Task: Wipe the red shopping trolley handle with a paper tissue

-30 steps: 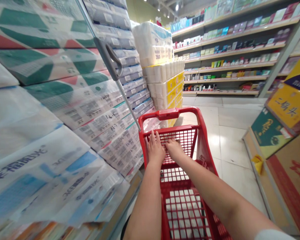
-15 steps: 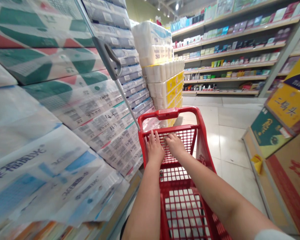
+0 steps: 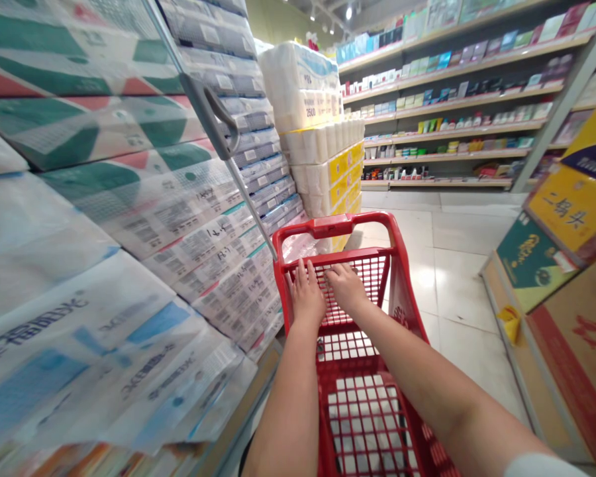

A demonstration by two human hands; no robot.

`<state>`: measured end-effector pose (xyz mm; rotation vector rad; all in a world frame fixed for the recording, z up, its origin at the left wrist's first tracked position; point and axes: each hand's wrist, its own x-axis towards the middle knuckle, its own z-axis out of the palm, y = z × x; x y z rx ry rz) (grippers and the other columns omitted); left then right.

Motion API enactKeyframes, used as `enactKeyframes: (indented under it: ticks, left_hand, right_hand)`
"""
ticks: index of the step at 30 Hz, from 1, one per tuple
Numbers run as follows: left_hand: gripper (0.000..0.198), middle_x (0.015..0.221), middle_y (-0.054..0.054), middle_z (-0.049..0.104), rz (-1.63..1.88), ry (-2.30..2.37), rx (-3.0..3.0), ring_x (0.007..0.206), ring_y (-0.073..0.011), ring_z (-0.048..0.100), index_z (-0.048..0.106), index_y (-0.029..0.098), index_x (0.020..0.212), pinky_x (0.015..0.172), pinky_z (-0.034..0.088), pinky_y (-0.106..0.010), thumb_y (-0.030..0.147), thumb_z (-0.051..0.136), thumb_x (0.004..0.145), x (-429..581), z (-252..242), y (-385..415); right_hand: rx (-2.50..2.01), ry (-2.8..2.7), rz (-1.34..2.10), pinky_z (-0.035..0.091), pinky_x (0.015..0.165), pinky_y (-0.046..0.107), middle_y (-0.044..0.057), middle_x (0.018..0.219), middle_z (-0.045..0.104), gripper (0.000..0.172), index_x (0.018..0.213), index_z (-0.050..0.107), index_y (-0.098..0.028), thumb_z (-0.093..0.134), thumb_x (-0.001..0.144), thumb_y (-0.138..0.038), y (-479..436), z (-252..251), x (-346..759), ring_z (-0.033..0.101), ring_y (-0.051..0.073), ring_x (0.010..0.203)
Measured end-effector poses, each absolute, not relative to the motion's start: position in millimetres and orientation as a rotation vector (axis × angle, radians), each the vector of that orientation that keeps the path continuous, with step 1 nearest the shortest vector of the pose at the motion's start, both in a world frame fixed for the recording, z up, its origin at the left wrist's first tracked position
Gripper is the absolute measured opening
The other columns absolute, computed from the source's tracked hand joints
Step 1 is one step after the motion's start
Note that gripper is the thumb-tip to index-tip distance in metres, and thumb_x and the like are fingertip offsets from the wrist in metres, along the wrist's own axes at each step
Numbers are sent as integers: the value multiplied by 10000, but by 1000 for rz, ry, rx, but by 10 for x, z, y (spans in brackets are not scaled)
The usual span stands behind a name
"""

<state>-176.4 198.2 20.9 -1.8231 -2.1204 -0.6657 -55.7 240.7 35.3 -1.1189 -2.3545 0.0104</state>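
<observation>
A red plastic shopping basket [image 3: 402, 265] with mesh walls and a long pull rod stands before me on the floor. My left hand [image 3: 308, 298] is over its far mesh wall, left of centre, fingers stretched upward and slightly spread. Close to its right, my right hand [image 3: 346, 286] has bent fingers held together; a small dark bit shows near the fingertips, too small to name. From the basket's upper left corner a metal rod [image 3: 251, 205] with a grey grip [image 3: 209, 116] slants up to the left. Neither hand touches this grip.
Stacked packs of tissue paper [image 3: 179, 205] rise close on the left. Toilet roll packs [image 3: 302, 86] stand ahead. Shelves [image 3: 457, 109] with small boxes and bottles line the back. Cartons [image 3: 571, 205] sit on a low platform at right. Pale floor tiles [image 3: 457, 278] run between.
The view has shifted very slightly. Both hands stay at the far mesh wall, the right fingers a little further left.
</observation>
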Motion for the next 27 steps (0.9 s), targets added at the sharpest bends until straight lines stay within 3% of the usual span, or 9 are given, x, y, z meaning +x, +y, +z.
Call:
enactKeyframes:
  ticks: [10, 15, 27]
  left_hand:
    - [801, 1568, -198, 97, -671, -2121, -1843, 1442, -302, 141, 130, 106, 1479, 1173, 96, -551, 72, 461, 751, -1772, 211, 1979]
    - [794, 1563, -215, 100, -663, -2122, -1838, 1442, -303, 136, 132, 86, 1473, 1174, 87, -550, 75, 470, 754, -1770, 221, 1976]
    - [791, 1563, -210, 107, -655, -2117, -1839, 1440, -297, 150, 132, 95, 1471, 1173, 94, -549, 78, 469, 756, -1764, 231, 1969]
  right_hand:
    - [-1070, -2222, -67, 379, 897, 323, 91, 1070, 591, 250, 1072, 645, -191, 435, 938, -176, 2433, 359, -523, 450, 228, 1028]
    - [-1131, -2283, -50, 392, 833, 304, 89, 1003, 599, 226, 953, 668, -188, 448, 921, -148, 2446, 361, -514, 463, 225, 979]
    - [-1074, -2203, -52, 381, 855, 307, 77, 999, 596, 218, 978, 662, -191, 448, 939, -186, 2459, 400, -501, 456, 218, 980]
